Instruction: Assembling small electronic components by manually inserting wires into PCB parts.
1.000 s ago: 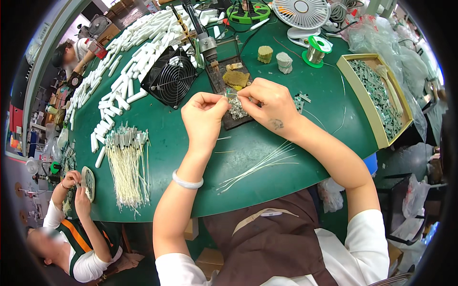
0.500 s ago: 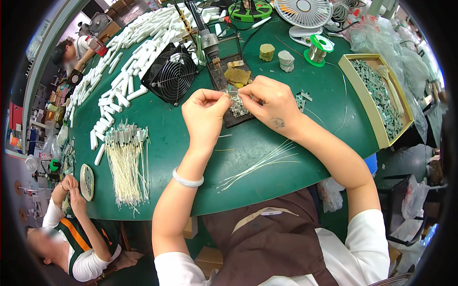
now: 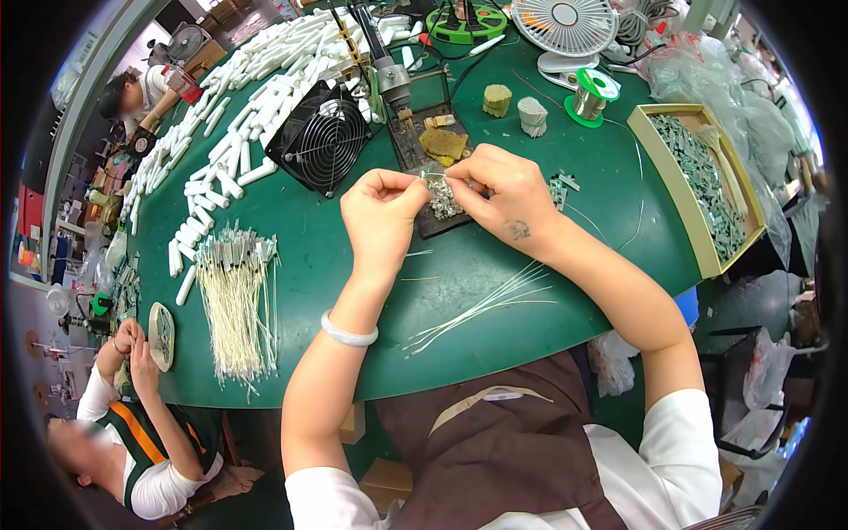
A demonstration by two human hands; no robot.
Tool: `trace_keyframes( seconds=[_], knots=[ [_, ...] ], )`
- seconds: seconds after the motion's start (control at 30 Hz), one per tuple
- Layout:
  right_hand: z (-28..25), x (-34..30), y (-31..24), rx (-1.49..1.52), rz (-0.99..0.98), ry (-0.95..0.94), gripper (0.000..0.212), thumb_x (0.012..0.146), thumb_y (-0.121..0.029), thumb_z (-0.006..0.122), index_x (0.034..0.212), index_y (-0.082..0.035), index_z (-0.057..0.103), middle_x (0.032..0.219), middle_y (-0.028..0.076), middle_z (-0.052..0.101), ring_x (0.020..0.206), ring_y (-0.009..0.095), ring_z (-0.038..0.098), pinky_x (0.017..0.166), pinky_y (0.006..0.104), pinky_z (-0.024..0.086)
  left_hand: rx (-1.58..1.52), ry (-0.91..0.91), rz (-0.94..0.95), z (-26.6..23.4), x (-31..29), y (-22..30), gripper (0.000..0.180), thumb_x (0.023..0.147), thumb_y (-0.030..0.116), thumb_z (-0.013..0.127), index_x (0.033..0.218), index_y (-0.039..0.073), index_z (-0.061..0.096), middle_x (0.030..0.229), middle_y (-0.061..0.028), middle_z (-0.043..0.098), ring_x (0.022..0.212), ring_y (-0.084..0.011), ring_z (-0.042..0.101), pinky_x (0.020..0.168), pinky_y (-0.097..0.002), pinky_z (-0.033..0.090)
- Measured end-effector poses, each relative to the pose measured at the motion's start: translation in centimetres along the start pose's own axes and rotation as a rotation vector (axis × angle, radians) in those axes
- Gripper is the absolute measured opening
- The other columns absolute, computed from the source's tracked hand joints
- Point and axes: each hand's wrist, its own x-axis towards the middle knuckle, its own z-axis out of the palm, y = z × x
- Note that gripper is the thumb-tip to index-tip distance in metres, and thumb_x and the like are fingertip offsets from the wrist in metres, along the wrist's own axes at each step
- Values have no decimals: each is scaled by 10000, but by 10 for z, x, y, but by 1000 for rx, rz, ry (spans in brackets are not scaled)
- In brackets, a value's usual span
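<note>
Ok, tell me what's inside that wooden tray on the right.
The wooden tray holds a heap of small grey-green metal parts and a few pale strips along its far side. Whatever lies beneath the heap is covered.

green table (image 3: 495, 265), white tubes (image 3: 256, 79) — black fan (image 3: 322, 137), cream wires (image 3: 231, 305)

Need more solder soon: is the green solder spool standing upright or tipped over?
Upright: the solder spool stands on its lower flange beside the white fan, green top flange facing up.

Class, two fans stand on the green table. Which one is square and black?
The black square fan, left of the hands beside the white tubes. The other, the white fan at the far edge, has a round cage on a stand.
</note>
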Motion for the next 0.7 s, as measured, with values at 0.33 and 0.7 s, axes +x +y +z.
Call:
trace_keyframes(
  seconds=[0.33,0.7],
  knots=[
    [2,0,4,-7,-42,7,86,743,-25,694,814,-21,646,705,72,571,596,212,569,528,312,460,-44,-25,-18,2,0,2,48,791,-12,661,803,-39,622,757,-96,666,675,-121,639,632,-215,492],
    [2,0,1,-21,-61,22,83,735,-36,687,796,-28,631,721,84,579,633,266,586,559,349,482,-70,-3,-13,3,-1,5,60,760,-32,654,783,-61,607,749,-115,668,670,-124,649,632,-213,517]
  ],
)
